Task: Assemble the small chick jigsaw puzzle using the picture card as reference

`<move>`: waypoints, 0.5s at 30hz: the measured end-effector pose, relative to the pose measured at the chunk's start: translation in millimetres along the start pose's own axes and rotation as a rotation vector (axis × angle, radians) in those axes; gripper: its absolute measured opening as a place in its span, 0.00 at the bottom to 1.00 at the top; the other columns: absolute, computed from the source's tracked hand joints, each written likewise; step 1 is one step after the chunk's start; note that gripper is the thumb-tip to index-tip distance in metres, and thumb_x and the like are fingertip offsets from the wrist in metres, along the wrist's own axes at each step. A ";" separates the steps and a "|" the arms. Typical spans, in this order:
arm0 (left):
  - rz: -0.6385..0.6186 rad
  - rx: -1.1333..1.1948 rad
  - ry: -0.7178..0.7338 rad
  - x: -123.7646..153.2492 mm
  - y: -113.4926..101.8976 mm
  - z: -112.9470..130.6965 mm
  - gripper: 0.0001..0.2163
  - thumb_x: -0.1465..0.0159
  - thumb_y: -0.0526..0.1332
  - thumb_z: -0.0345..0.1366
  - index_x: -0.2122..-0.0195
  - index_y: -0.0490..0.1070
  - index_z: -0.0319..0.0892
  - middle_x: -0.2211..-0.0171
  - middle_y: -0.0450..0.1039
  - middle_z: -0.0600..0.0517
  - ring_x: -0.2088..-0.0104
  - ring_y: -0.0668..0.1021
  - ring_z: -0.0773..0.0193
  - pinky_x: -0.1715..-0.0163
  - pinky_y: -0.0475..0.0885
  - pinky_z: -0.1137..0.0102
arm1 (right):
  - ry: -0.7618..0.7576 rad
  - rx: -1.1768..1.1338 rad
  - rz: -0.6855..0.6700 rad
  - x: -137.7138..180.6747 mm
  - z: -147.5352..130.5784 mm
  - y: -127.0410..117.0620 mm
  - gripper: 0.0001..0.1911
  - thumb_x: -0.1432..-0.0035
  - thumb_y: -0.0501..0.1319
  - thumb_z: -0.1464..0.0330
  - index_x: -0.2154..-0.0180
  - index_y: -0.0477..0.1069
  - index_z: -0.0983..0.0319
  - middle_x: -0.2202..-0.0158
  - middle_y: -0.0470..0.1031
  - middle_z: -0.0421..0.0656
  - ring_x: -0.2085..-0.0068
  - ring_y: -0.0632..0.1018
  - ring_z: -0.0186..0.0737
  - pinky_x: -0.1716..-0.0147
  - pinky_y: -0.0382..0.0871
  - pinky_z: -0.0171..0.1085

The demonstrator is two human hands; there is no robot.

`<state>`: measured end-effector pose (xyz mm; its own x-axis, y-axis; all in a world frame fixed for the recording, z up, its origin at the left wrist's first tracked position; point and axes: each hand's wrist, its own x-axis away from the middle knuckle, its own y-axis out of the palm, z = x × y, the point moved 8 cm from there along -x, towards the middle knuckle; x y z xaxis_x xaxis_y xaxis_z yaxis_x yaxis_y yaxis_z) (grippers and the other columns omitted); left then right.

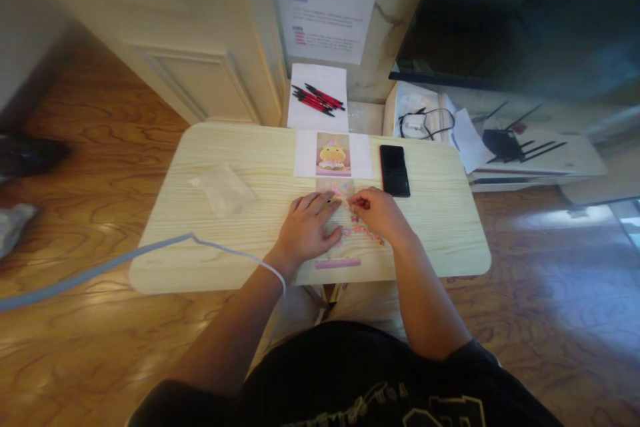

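L hand point(306, 227) is laid flat w/ fingers apart, thumb right by the tiny pieces point(359, 230) scattered mid-way btwn both hands on the table point(440, 234). R hand point(379, 212) is held just beside, fingertips bunched; can't be told if anything's pinched, too small tbh. Pic point(333, 155) is placed beyond, phone point(395, 171) to its right, bag point(225, 191) well left.

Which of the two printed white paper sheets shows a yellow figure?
The white rectangular sheet lying on the pale wooden table, beside the black rectangular phone; the upright white sheet beyond bears text.
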<state>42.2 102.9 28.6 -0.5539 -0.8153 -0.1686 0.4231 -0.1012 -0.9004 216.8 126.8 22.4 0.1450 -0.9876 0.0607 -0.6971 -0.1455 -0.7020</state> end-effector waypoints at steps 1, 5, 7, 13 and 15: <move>0.010 0.007 -0.007 1.2 -3.7 -3.1 0.26 0.34 0.62 0.45 0.34 0.69 0.48 0.31 0.66 0.47 0.34 0.69 0.44 0.37 0.65 0.47 | -0.011 0.011 -0.005 0.5 -0.2 1.3 0.06 0.37 0.65 0.73 0.60 0.81 0.59 0.60 0.80 0.43 0.61 0.78 0.38 0.59 0.69 0.36; 0.134 0.035 -0.133 15.7 -26.5 -33.6 0.21 0.31 0.57 0.37 0.37 0.70 0.47 0.35 0.70 0.47 0.36 0.71 0.49 0.37 0.65 0.51 | -0.011 0.064 -0.029 2.1 -1.0 6.4 0.06 0.36 0.66 0.72 0.60 0.82 0.59 0.59 0.78 0.43 0.60 0.78 0.38 0.57 0.69 0.36; 0.180 0.019 -0.184 27.3 -34.2 -48.6 0.19 0.31 0.58 0.39 0.40 0.71 0.46 0.38 0.73 0.46 0.38 0.72 0.48 0.37 0.65 0.50 | -0.012 0.102 -0.042 2.9 -4.9 8.8 0.05 0.37 0.67 0.73 0.61 0.82 0.58 0.60 0.77 0.43 0.61 0.77 0.38 0.58 0.69 0.36; 0.164 -0.010 -0.201 55.8 -30.2 -55.6 0.18 0.32 0.60 0.41 0.42 0.73 0.46 0.40 0.74 0.46 0.40 0.74 0.48 0.40 0.67 0.52 | -0.067 0.187 -0.040 5.1 -23.8 16.9 0.04 0.35 0.66 0.72 0.61 0.81 0.60 0.60 0.77 0.44 0.60 0.78 0.39 0.57 0.68 0.36; 0.167 -0.009 -0.199 61.5 -27.7 -51.6 0.18 0.33 0.61 0.41 0.42 0.73 0.47 0.40 0.74 0.46 0.40 0.74 0.48 0.39 0.67 0.52 | -0.093 0.197 -0.048 6.1 -30.1 22.5 0.05 0.36 0.66 0.73 0.62 0.81 0.61 0.61 0.77 0.44 0.60 0.77 0.39 0.57 0.68 0.36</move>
<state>-40.6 85.0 22.4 -0.3244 -0.9166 -0.2338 0.4895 0.0488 -0.8706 180.9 115.8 28.4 0.2455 -0.9686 0.0384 -0.5386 -0.1692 -0.8254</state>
